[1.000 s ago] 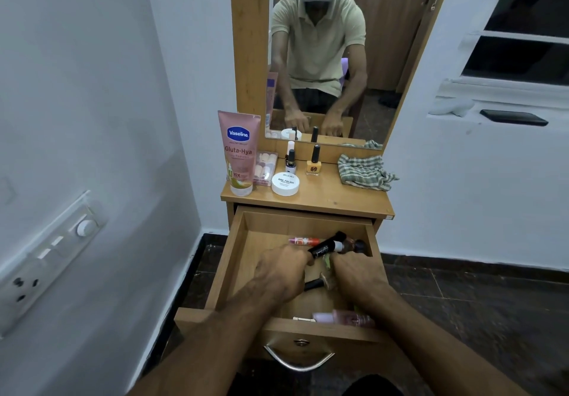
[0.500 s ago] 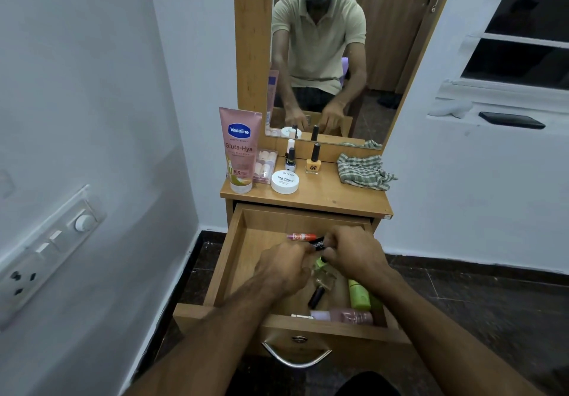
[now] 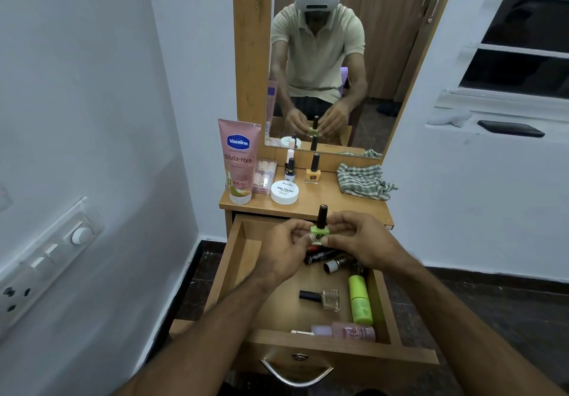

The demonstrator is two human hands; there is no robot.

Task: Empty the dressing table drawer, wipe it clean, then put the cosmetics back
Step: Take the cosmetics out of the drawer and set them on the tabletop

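The wooden drawer is pulled out below the dressing table top. My left hand and my right hand together hold a green nail polish bottle upright above the drawer's back. Inside the drawer lie a clear nail polish bottle, a lime green tube, a pink bottle and dark tubes under my hands. On the table top stand a pink Vaseline tube, a white nail polish jar, a yellow nail polish bottle and a small dark bottle.
A checked green cloth lies crumpled at the table top's right. A box of false nails leans behind the jar. The mirror rises behind the table. A white wall with a switch panel is close on the left; a window ledge holds a phone.
Both hands rose out of the drawer, lifting the green nail polish bottle up from among the items. The clear bottle and lime tube are now uncovered.
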